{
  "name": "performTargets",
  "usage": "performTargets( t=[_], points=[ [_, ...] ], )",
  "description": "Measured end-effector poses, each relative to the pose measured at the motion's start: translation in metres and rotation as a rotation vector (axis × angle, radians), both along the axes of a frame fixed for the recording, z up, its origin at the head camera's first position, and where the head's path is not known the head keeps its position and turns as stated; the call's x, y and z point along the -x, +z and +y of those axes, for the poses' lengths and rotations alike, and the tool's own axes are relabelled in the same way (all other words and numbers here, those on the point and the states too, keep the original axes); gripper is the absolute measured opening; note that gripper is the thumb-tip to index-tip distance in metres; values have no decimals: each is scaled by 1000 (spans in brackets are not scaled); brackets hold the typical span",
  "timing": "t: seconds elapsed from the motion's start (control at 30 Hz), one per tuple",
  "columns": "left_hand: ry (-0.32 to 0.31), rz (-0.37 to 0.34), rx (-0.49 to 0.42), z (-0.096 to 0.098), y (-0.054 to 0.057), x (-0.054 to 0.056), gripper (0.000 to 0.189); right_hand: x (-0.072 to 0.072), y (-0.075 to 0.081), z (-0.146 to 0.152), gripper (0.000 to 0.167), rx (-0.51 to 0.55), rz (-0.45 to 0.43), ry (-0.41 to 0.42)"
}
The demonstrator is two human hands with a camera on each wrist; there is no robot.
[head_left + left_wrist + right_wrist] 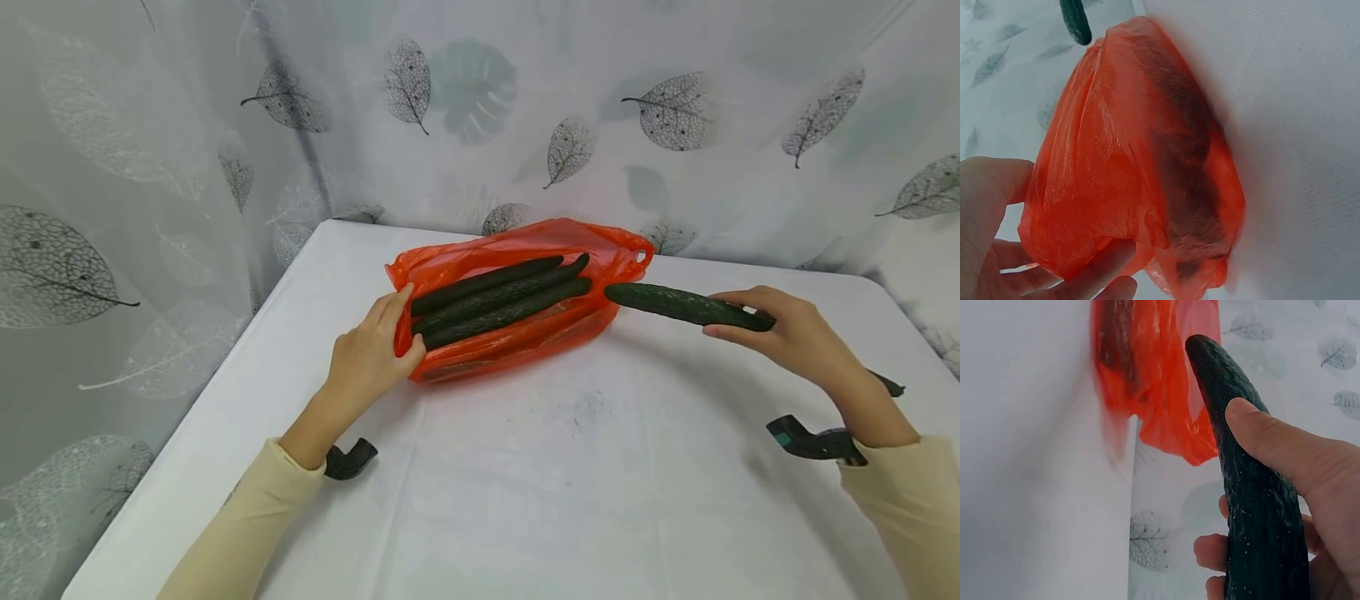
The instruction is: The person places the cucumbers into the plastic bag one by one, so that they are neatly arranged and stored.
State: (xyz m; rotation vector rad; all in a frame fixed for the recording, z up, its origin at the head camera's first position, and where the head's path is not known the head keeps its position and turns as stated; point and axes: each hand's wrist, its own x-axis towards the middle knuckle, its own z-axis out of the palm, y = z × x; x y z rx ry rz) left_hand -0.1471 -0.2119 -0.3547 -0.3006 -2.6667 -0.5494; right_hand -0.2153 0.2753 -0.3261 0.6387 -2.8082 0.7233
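Note:
A red plastic bag point(525, 348) lies on its side with its mouth spread, and several dark green cucumbers point(498, 298) show inside it, side by side. At the bag's left end my left hand point(366, 346) grips the plastic edge, thumb on the near side and fingers on the far side. In the left wrist view the thin red film bunches against those fingers point(1100, 265). To the right of the bag, my right hand point(791, 329) holds a single cucumber point(675, 303) by its right end, above the table. Its free tip points left, close to the bag's handle end.
The white-covered table point(540, 500) has faint grey smudges near its middle. Behind and to the left hangs a pale curtain point(480, 167) with leaf prints. Black wrist devices point(813, 442) sit on both forearms, below beige sleeves point(255, 508).

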Motion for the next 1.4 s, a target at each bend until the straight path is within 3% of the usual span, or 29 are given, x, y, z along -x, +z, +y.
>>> performTargets(
  t=[0.5,0.7,1.1,1.4],
  points=[
    [-8,35,4,-5,5,4,62,21,10,-37,45,-13,18,63],
    [2,10,5,-5,9,2,63,30,9,-59,45,3,24,114],
    [-3,17,-1,-2,2,-1,64,44,3,-95,48,5,-57,208],
    [-6,14,-4,-1,-1,-1,64,56,-4,-122,48,-11,-68,296]
  ],
)
